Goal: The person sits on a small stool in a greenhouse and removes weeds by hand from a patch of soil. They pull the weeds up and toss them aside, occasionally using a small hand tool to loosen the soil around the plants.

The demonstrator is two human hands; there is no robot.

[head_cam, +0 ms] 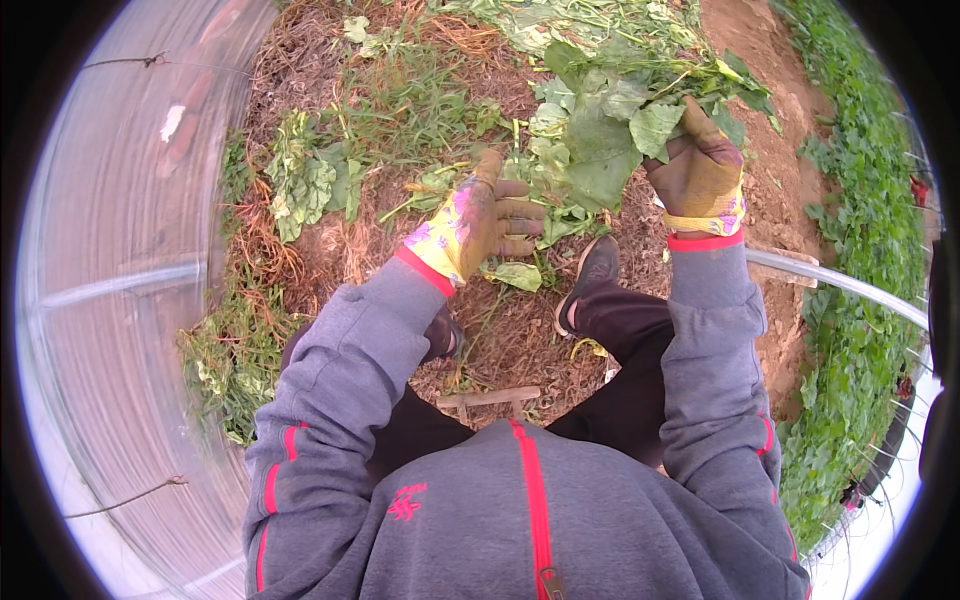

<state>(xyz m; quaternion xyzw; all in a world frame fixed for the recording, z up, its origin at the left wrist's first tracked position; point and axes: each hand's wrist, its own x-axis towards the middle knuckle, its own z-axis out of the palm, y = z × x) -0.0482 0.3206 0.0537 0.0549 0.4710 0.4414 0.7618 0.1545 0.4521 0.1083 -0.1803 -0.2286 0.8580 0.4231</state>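
Observation:
Both my hands wear yellow work gloves with pink flowers and brown-stained palms. My right hand (697, 176) grips a bunch of large green leaves with stems (604, 139); its thumb lies up along them, and the leaves hide part of the fingers. To the left of the bunch, my left hand (491, 217) is held above the ground with its fingers apart and nothing in it. A loose leaf (517, 275) lies just below that hand's fingers. More cut leafy stems (600, 30) are heaped beyond the bunch.
Clear plastic sheeting (127, 315) walls the left side. Wilted leaves (304, 176) lie near it on dry straw. A metal pipe (840, 283) crosses at right, before a row of leafy plants (862, 315). A small wooden stool (491, 397) stands between my legs.

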